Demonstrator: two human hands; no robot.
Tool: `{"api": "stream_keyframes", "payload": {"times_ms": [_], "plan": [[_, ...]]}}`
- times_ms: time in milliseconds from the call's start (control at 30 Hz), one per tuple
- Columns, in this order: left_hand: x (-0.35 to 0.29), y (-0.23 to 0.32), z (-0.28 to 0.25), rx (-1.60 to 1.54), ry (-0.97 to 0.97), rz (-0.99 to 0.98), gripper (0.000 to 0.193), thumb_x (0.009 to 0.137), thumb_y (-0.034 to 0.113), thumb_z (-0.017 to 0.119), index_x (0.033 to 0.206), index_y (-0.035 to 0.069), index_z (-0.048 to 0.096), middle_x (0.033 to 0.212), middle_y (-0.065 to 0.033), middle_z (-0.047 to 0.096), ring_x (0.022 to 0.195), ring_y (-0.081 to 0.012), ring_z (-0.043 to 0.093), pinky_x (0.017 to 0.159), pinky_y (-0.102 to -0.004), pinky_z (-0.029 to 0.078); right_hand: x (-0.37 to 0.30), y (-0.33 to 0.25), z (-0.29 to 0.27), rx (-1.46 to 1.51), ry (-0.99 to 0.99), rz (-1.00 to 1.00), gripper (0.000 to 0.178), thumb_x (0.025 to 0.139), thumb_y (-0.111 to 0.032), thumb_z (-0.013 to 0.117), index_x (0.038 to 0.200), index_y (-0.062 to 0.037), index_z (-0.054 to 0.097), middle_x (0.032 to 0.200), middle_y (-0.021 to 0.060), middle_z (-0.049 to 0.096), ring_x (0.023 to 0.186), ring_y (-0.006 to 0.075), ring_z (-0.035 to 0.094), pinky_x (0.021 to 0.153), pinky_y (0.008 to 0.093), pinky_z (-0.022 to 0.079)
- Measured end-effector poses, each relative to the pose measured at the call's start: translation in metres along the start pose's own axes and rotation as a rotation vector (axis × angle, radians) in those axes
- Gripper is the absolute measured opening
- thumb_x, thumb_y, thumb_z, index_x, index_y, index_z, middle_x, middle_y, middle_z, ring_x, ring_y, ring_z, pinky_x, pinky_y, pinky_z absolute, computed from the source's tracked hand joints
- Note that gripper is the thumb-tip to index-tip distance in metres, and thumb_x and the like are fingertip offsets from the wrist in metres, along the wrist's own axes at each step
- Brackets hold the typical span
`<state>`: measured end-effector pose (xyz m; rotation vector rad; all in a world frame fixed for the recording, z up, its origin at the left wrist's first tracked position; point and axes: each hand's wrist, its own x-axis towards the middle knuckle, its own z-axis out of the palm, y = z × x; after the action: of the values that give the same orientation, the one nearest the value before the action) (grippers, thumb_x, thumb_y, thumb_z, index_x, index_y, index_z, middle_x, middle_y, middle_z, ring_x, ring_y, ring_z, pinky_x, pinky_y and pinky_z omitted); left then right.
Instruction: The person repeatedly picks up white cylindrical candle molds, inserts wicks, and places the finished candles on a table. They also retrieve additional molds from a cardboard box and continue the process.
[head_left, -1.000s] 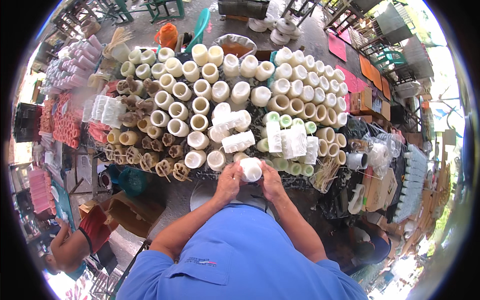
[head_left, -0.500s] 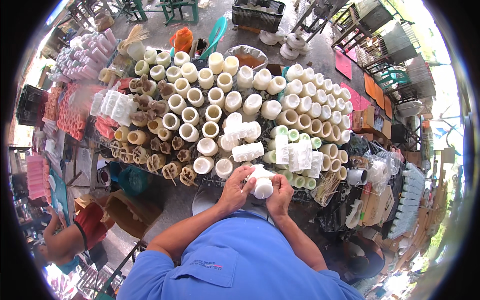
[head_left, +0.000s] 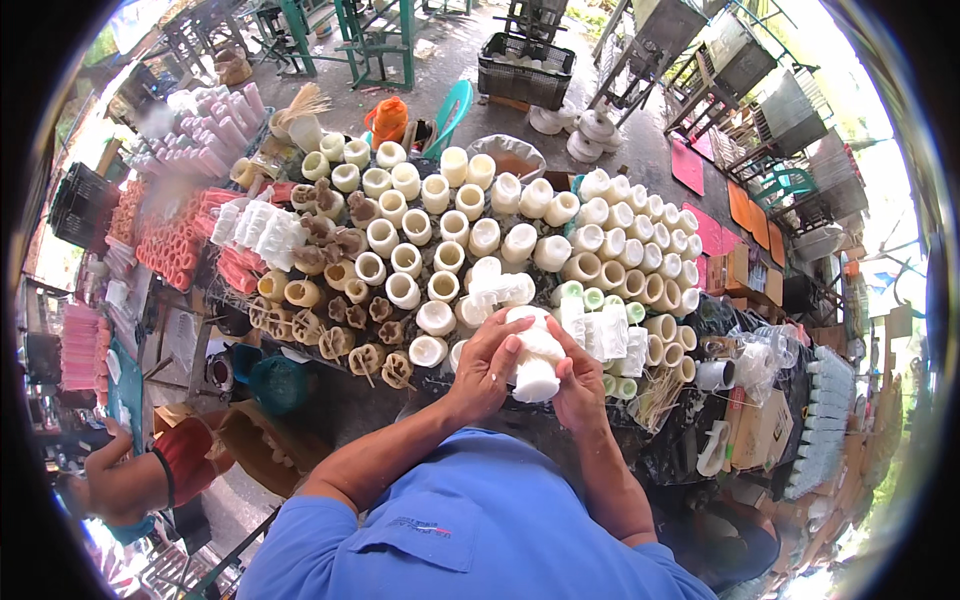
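Observation:
Between my hands, close in front of my body at the table's near edge, is a white moulded piece that looks like a candle, with a narrower rounded end toward me. My left hand wraps its left side, thumb along the upper surface. My right hand grips the right side, fingers partly behind it. Just beyond lie several similar white moulded pieces, some on top of pale cups. More white moulded pieces rest to the right, on pale green cylinders.
Rows of cream hollow cups cover the table. Brown flower-shaped pieces and pink tubes stand left. A cardboard box and thin sticks are at right. Another person is at lower left; a teal chair stands beyond.
The white piece has been turned in my hands, and its narrow end now points down toward me. My fingers have shifted around it. The view has tilted farther out over the floor.

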<state>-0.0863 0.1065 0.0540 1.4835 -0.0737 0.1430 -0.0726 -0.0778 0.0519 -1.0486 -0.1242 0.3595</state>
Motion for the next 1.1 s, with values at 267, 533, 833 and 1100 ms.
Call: {"api": "stream_keyframes", "payload": {"times_ms": [267,533,833,1100], "plan": [[0.007,0.019,-0.018,-0.057,0.041,-0.029,0.038,0.116,0.026,0.045,0.127,-0.001,0.071,0.131,-0.0175,0.069,0.122,-0.0228,0.064,0.107,-0.0355,0.047,0.013,0.011,0.042,-0.246,0.285,-0.264,0.046,0.115,-0.034,0.051,0.123,0.007,0.069,0.115,0.0148,0.075,0.098,0.0158,0.071,0.087,0.0323,0.058],[0.027,0.013,-0.025,-0.184,0.069,-0.025,0.036,0.115,0.024,0.05,0.122,-0.005,0.071,0.113,-0.0133,0.076,0.103,-0.017,0.069,0.092,-0.0315,0.054,0.042,0.011,0.062,0.106,0.451,-0.172,0.041,0.116,-0.03,0.045,0.117,0.0037,0.068,0.109,0.0144,0.075,0.095,0.0186,0.073,0.081,0.0339,0.063],[0.009,0.023,-0.03,-0.812,-0.108,-0.327,0.052,0.117,0.029,0.043,0.159,-0.001,0.04,0.146,-0.0164,0.06,0.13,-0.024,0.063,0.111,-0.0379,0.05,0.01,0.006,0.061,-0.102,0.119,-0.124,0.068,0.107,-0.047,0.063,0.148,0.0051,0.049,0.144,0.0123,0.059,0.131,0.0173,0.056,0.111,0.0331,0.046],[-0.003,0.036,-0.03,-0.546,-0.062,-0.149,0.05,0.116,0.036,0.044,0.15,0.0,0.052,0.133,-0.0157,0.069,0.115,-0.0198,0.07,0.099,-0.0345,0.057,-0.006,0.01,0.082,-0.12,0.209,-0.387,0.054,0.109,-0.033,0.063,0.148,0.0023,0.054,0.156,0.0163,0.054,0.14,0.0231,0.054,0.117,0.038,0.044]]}}
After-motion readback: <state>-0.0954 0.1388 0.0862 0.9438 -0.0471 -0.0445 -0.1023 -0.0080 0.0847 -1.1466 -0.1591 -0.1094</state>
